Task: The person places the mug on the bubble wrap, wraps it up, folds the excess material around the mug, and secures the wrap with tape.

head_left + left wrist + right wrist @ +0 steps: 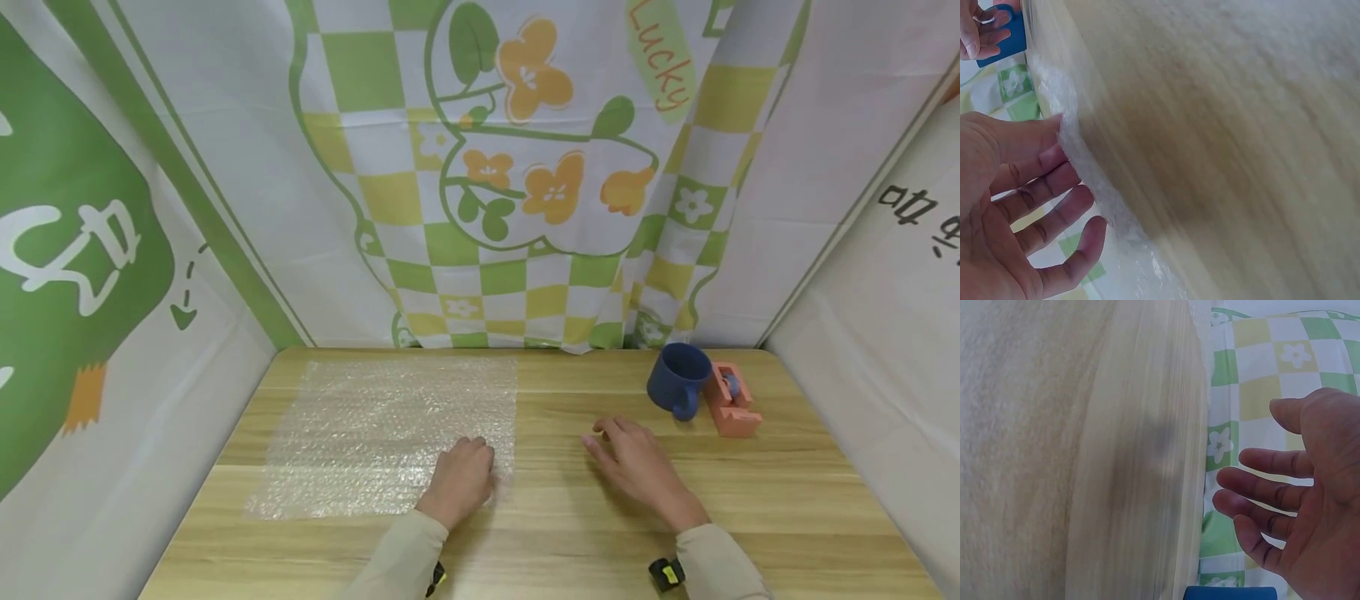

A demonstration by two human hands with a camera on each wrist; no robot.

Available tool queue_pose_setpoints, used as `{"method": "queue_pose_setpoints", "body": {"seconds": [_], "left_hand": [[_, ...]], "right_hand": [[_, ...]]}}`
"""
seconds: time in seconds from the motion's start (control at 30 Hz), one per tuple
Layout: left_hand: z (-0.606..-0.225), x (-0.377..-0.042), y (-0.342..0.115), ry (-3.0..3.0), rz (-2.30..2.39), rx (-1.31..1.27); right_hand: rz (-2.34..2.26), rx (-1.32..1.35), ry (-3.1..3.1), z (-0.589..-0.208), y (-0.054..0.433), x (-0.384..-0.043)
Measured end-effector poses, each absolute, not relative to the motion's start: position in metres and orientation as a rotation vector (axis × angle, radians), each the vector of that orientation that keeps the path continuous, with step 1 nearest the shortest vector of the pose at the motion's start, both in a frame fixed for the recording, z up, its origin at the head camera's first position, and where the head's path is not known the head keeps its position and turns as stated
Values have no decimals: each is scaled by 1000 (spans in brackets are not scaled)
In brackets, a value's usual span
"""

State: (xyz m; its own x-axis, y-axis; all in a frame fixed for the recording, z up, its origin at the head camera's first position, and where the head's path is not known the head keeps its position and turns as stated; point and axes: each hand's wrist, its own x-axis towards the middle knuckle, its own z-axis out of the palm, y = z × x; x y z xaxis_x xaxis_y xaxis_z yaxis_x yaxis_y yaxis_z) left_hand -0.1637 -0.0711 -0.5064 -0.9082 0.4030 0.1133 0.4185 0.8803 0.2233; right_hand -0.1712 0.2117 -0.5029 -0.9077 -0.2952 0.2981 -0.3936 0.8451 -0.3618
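A sheet of bubble wrap [375, 433] lies flat on the left part of the wooden table [570, 533]. My left hand [461, 479] is over its lower right corner. In the left wrist view, the thumb and loosely bent fingers [1054, 184] reach down to the wrap, fingertips right at its surface. Holding nothing, my right hand [637, 467] hovers over bare wood right of the wrap, its fingers [1266, 487] spread and gently curved. A blue mug [675, 379] stands upright beyond it, handle toward me, close beside a coral-pink tape dispenser [731, 400].
A patterned curtain [510, 283] hangs behind the table's back edge. White fabric walls stand on both sides, the left one [195, 400] with green print. Small black wrist devices [666, 573] sit by both sleeves.
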Motion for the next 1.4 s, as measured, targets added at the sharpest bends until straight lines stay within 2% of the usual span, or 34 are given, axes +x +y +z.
{"method": "queue_pose_setpoints", "body": {"seconds": [0.27,0.87,1.07,1.4], "left_hand": [[-505,-158,-57,-2947,-401,-731],[-505,-141,19,-2891,-412,-988],[-503,-145,10,-2908,-435,-954],[-492,-161,-45,-2888,-439,-668]], "right_hand": [[617,498,-2805,-499,217,-170],[649,411,-2831,-498,230,-175],[607,409,-2867,-501,224,-176],[620,355,-2916,-503,216,-177]]}}
